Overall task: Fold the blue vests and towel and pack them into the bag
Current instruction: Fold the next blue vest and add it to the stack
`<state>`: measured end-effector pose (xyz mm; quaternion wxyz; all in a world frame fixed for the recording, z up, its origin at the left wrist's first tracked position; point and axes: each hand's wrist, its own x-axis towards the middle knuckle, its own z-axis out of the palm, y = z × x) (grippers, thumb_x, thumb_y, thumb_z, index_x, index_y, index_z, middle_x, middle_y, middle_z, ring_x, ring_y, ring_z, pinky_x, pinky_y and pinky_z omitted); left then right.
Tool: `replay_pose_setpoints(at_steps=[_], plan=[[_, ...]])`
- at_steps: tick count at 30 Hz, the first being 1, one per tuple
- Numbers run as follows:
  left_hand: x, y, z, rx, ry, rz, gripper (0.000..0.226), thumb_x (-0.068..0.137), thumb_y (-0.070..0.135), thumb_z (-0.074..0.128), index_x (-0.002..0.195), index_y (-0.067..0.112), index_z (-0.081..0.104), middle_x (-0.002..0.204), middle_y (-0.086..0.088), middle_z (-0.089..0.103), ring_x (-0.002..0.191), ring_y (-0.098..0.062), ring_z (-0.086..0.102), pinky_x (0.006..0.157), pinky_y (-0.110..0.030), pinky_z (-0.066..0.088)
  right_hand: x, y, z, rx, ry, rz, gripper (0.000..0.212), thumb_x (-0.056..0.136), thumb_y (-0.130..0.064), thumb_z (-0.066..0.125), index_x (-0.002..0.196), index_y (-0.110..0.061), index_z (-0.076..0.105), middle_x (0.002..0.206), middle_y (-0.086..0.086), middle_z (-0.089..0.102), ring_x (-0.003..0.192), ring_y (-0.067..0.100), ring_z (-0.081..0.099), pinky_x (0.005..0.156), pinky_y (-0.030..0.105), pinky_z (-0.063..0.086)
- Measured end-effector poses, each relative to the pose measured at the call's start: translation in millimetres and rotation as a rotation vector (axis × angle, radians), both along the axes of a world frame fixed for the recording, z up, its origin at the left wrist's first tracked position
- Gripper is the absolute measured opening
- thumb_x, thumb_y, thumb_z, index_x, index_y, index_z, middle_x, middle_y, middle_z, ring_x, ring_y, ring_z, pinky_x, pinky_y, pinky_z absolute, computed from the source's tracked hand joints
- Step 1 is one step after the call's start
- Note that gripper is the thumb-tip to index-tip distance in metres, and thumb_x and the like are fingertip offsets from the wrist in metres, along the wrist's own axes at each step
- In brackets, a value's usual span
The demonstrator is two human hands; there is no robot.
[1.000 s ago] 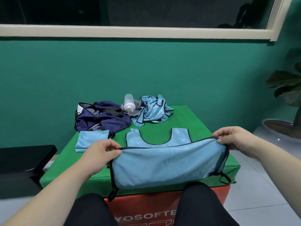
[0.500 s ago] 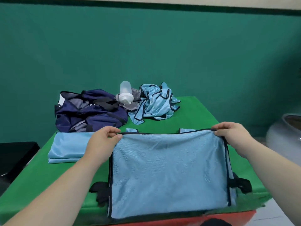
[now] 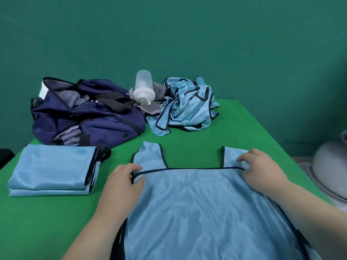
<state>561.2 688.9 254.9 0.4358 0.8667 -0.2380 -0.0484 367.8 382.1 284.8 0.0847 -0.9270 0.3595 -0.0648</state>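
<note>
A light blue vest (image 3: pixel 197 207) with dark trim lies on the green table (image 3: pixel 56 222), its bottom hem folded up over the shoulder straps. My left hand (image 3: pixel 124 181) pinches the hem's left corner. My right hand (image 3: pixel 261 171) holds the right corner down on the right strap. Folded blue vests (image 3: pixel 50 169) are stacked at the left. More blue vests (image 3: pixel 187 106) lie crumpled at the back. The navy bag (image 3: pixel 84 113) sits open at the back left. A grey striped cloth (image 3: pixel 155 107), possibly the towel, lies between bag and crumpled vests.
A white plastic bottle (image 3: pixel 143 89) lies tilted on the grey cloth beside the bag. A green wall stands right behind the table. A pale round pot (image 3: pixel 330 166) sits off the table's right edge. Bare green surface shows at the front left.
Both hands carried the vest's hem away from me and laid it down over the straps. The view tilted down and closer to the table.
</note>
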Motion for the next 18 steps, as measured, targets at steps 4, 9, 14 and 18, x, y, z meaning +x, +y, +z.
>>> replay_pose_setpoints(at_steps=[4,9,14,18], plan=[[10.5,3.0,2.1,-0.01,0.018,-0.023,0.015,0.09,0.033,0.066,0.102,0.04,0.059,0.108,0.022,0.051,0.096,0.001,0.051,0.079,-0.025,0.039,53.3,45.5,6.4,0.019,-0.047,0.176,0.032,0.086,-0.014,0.059,0.116,-0.021,0.069,0.102,-0.006,0.051,0.108,0.02,0.051,0.087,0.032,0.043],[28.0,5.3,3.9,-0.03,0.066,-0.024,0.014,0.091,0.036,0.065,0.097,0.045,0.056,0.11,0.024,0.046,0.096,0.008,0.051,0.071,-0.018,0.038,131.7,96.2,2.7,0.175,-0.177,0.322,0.027,0.094,-0.025,0.058,0.12,-0.024,0.066,0.107,-0.01,0.055,0.107,0.012,0.05,0.089,0.028,0.041],[46.3,1.1,7.1,-0.031,0.067,-0.047,0.016,0.091,0.038,0.063,0.105,0.043,0.059,0.113,0.025,0.046,0.098,0.004,0.052,0.082,-0.025,0.04,187.1,109.6,-13.7,0.286,-0.315,0.271,0.026,0.095,-0.029,0.059,0.12,-0.026,0.065,0.113,-0.01,0.056,0.104,0.009,0.053,0.092,0.028,0.044],[56.0,-6.8,7.9,0.027,0.098,-0.083,0.021,0.093,0.041,0.058,0.114,0.043,0.058,0.114,0.023,0.046,0.104,0.002,0.051,0.083,-0.024,0.035,200.0,106.4,-39.9,0.265,-0.309,0.259,0.031,0.096,-0.034,0.059,0.125,-0.024,0.064,0.119,-0.008,0.054,0.118,0.013,0.047,0.105,0.032,0.038]])
